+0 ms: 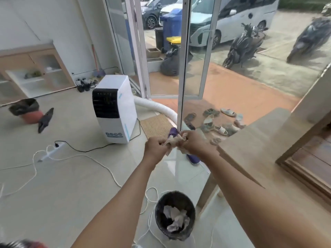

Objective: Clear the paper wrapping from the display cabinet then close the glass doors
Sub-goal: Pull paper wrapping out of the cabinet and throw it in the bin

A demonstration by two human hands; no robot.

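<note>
A crumpled wad of pale paper wrapping (174,140) is held out in front of me at mid-frame. My left hand (155,147) grips its left side and my right hand (194,143) grips its right side, both closed on it. Below my arms stands a black-lined waste bin (158,221) with crumpled white paper (176,219) inside. The wooden display cabinet (48,51) with glass doors stands against the far left wall; its doors look open, though the view is blurred there.
A white portable air cooler (114,108) with a white hose (155,106) stands mid-floor. Power strip and cords (52,151) trail across the tiles. A wooden table (265,136) is at right. A second bin (25,110) sits far left. Open glass entrance doors (182,51) ahead, sandals outside.
</note>
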